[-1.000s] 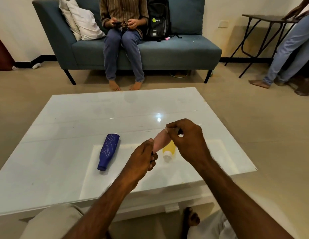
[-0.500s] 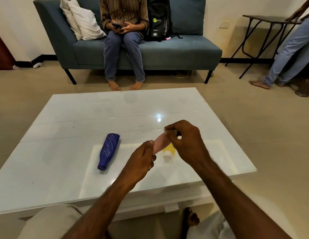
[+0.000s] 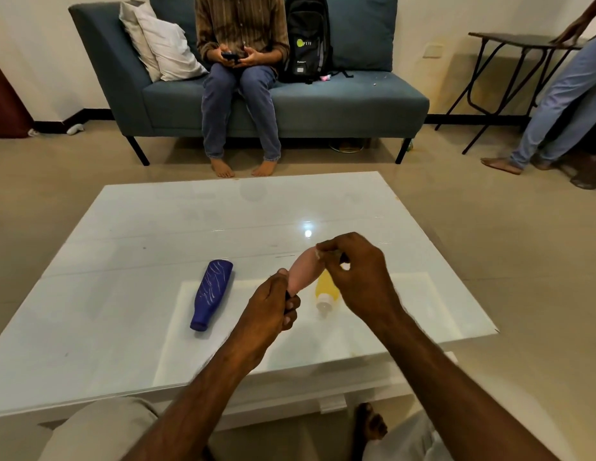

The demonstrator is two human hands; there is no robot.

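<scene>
Above the worktop (image 3: 190, 227), in its five o'clock sector, a pink bottle (image 3: 304, 271) is held clear of the surface between both hands. It is tilted, with the far end pointing to about one o'clock and the near end to about seven.

Left hand (image 3: 273, 311): the grip is closed round the narrow near end of the bottle, fingers curled under it. What lies inside the fist is hidden.

Right hand (image 3: 359, 277): the grip pinches the far end, thumb and fingertips bunched on it. The knuckles partly cover the exact contact.

Yellow bottle (image 3: 324, 289): it lies on the worktop below the pink bottle, white cap toward six o'clock. The right hand masks part of its body. Whether the two bottles touch cannot be told.

Blue bottle (image 3: 211, 294): it lies on its side on the worktop at nine o'clock of the hands, apart from them. Its neck points to about seven o'clock and its base to one.

Surroundings: a sofa (image 3: 323, 101) stands at twelve o'clock, beyond the worktop. A seated person (image 3: 243, 78) on it holds a phone (image 3: 230, 55) in both hands. A backpack (image 3: 306, 41) stands upright just beside that person, on the three o'clock side. Pillows (image 3: 170, 48) lean at the sofa's nine o'clock end. A folding table (image 3: 522, 41) stands at two o'clock by the wall, and a standing person (image 3: 562, 94) rests a hand on it.
</scene>
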